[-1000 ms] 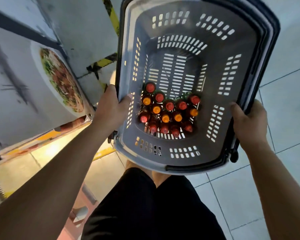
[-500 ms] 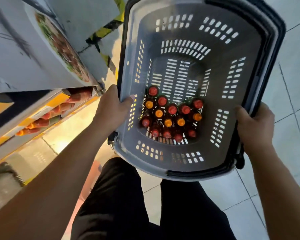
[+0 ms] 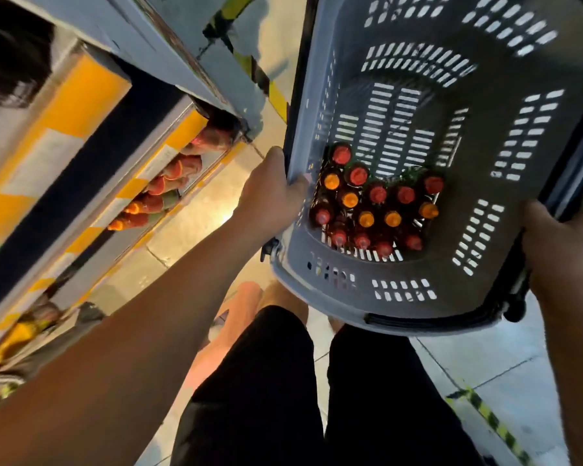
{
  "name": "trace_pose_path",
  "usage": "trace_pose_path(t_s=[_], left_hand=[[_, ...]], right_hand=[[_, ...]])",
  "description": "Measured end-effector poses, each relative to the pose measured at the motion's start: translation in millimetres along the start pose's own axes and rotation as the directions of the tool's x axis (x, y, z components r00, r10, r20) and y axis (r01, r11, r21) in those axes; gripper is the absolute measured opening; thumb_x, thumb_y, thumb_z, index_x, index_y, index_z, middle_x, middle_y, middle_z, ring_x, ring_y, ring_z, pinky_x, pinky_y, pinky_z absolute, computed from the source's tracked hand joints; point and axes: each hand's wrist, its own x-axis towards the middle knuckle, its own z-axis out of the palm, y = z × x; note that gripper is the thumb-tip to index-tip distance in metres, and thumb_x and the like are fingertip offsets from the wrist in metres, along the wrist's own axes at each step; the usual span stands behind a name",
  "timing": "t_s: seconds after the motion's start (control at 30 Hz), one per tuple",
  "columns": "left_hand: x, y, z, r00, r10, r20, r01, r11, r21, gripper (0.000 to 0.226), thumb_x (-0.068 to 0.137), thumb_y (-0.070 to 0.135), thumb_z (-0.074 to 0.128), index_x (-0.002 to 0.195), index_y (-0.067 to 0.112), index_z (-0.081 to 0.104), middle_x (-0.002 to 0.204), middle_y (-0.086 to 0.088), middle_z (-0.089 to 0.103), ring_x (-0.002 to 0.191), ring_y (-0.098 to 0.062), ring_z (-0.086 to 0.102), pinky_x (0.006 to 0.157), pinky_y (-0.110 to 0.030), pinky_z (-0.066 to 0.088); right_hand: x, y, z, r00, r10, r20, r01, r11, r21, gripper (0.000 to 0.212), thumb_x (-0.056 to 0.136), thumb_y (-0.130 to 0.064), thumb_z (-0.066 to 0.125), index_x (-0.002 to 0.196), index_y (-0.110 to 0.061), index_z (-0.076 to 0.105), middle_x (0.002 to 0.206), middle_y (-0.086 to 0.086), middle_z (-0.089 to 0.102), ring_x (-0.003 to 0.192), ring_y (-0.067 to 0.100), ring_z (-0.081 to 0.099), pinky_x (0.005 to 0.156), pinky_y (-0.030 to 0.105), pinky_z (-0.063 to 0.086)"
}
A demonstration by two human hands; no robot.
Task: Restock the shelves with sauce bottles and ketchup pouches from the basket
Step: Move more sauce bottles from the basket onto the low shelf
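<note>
Gripping basket (image 3: 320,274) rims: left hand (image 3: 270,193) at 9 o'clock, right hand (image 3: 562,243) at 3 | risk: tilting (blurred view) topples upright sauce bottles (image 3: 374,203).

Basket (image 3: 320,95) cropped above (right too); shelf bottles (image 3: 155,196) blurred.

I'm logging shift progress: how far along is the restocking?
Done: nothing from this load; the shelf already holds some bottles. In hand: the left hand and right hand grip the basket by its sides. Left: every sauce bottle in it is yet to be shelved. No pouches visible.
</note>
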Motion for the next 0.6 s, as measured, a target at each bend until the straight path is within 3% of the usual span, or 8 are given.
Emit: trace_pose_path(t_s=[0.1,0.23,0.33,0.43,0.6], left_hand=[[-16.6,-18.3,4.9,1.000,0.008,0.003,-0.009,1.000,0.015,0.030,0.102,0.033,0.060,0.113,0.008,0.049,0.096,-0.009,0.059,0.084,-0.029,0.061,0.074,-0.047,0.055],[-36.5,-41.8,15.6,1.000,0.012,-0.023,-0.011,1.000,0.022,0.025,0.102,0.033,0.059,0.104,0.011,0.047,0.084,-0.001,0.049,0.075,-0.023,0.052,0.062,-0.035,0.042],[-48.7,-56.1,25.1,0.998,0.020,-0.066,-0.021,1.000,-0.013,0.025,0.101,0.032,0.060,0.097,0.012,0.045,0.079,0.000,0.045,0.069,-0.020,0.045,0.064,-0.038,0.039],[-54.1,-70.0,32.2,0.992,0.055,-0.110,-0.058,0.998,-0.025,0.031,0.099,0.030,0.063,0.084,0.019,0.039,0.073,0.002,0.040,0.061,-0.017,0.040,0.055,-0.035,0.030],[-38.9,-99.6,39.6,0.996,0.001,-0.093,0.000,1.000,0.009,0.037,0.100,0.034,0.063,0.078,0.027,0.035,0.073,0.004,0.041,0.061,-0.012,0.041,0.051,-0.032,0.026]], right_hand=[[-18.3,13.1,5.2,1.000,0.010,-0.006,-0.010,1.000,0.026,0.027,0.069,-0.041,0.067,0.095,-0.032,0.067,0.084,-0.011,0.075,0.072,0.011,0.074,0.057,0.036,0.062],[-34.3,32.6,10.1,1.000,-0.008,0.014,0.007,0.999,0.047,0.030,0.070,-0.044,0.067,0.096,-0.030,0.066,0.084,-0.012,0.074,0.067,0.005,0.071,0.058,0.031,0.059],[-46.3,44.5,13.0,0.999,-0.022,0.035,0.019,0.997,0.072,0.031,0.070,-0.045,0.068,0.096,-0.028,0.067,0.080,-0.011,0.073,0.064,0.004,0.067,0.061,0.026,0.054],[-55.5,56.0,17.4,0.998,-0.029,0.055,0.025,0.997,0.068,0.034,0.070,-0.044,0.065,0.096,-0.022,0.066,0.078,-0.007,0.071,0.065,0.005,0.065,0.058,0.023,0.047],[-65.3,56.5,44.5,0.994,-0.080,0.080,0.078,0.997,0.025,0.027,0.076,-0.040,0.062,0.083,-0.015,0.058,0.071,-0.003,0.060,0.059,0.007,0.054,0.052,0.023,0.038]])
